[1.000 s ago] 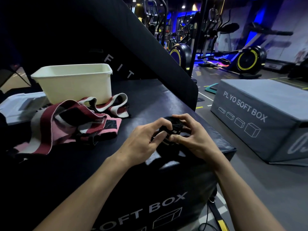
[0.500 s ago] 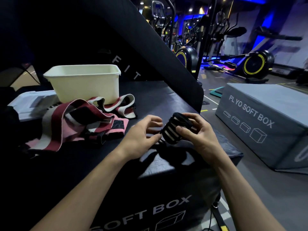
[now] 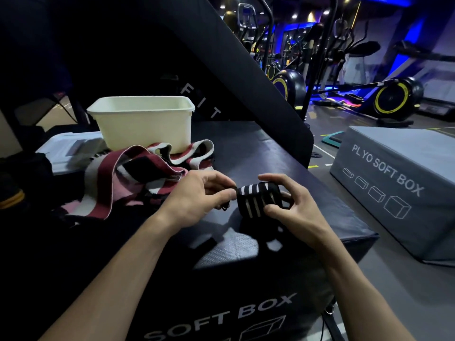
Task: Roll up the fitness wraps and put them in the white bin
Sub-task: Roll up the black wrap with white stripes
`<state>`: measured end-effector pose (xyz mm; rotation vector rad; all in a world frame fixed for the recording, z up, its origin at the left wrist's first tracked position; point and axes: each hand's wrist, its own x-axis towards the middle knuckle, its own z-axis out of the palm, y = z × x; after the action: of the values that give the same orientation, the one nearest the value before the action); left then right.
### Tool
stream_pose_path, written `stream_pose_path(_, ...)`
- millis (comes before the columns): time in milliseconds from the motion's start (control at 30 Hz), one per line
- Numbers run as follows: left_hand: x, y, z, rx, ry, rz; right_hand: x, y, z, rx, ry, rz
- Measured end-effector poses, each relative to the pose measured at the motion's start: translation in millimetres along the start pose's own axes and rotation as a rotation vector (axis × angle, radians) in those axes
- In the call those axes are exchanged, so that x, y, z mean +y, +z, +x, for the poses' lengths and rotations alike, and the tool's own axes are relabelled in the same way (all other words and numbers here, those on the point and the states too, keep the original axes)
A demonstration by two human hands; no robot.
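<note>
Over the soft box [image 3: 258, 153]: both hands, left hand [image 3: 197, 198] and right hand [image 3: 293, 207], grip the nearly rolled black-and-white wrap [image 3: 256, 198]; maroon wraps [image 3: 128, 178] unrolled, white bin [image 3: 142, 124] contents not visible.

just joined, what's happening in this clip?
A person is rolling up a black wrap with white stripes over a black plyo soft box. The right hand grips the rolled part, while the left hand pinches its loose end. A pile of unrolled maroon, white and black wraps lies on the box to the left, in front of the white bin. Nothing shows above the bin's rim; its inside is hidden from this angle.
</note>
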<state>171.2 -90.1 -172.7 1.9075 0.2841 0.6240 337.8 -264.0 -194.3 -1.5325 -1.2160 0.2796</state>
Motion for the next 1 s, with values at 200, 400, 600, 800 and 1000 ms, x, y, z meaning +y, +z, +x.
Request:
stream_pose_path(200,-0.2,-12.5,1.0,-0.071,-0.088,0.172,-5.2,6.5,4.5,0.058,0.022,0.112)
stream_pose_path(400,22.9,-10.2,-0.9,-0.022,0.008,0.016,-3.1,12.5,9.1,0.072,0.02,0.156)
stream_pose_path(600,34.6,-8.4,1.8,0.016,0.085,-0.047,-1.1,17.1,14.6,0.067,0.026,0.184)
stream_pose_path(800,31.4,-12.3,1.0,-0.002,0.166,-0.031,-4.9,21.1,18.2,0.151,-0.001,0.167)
stream_pose_path(1000,32.6,-16.5,0.6,0.067,0.195,0.011,-8.2,24.7,16.7,0.153,-0.032,0.128)
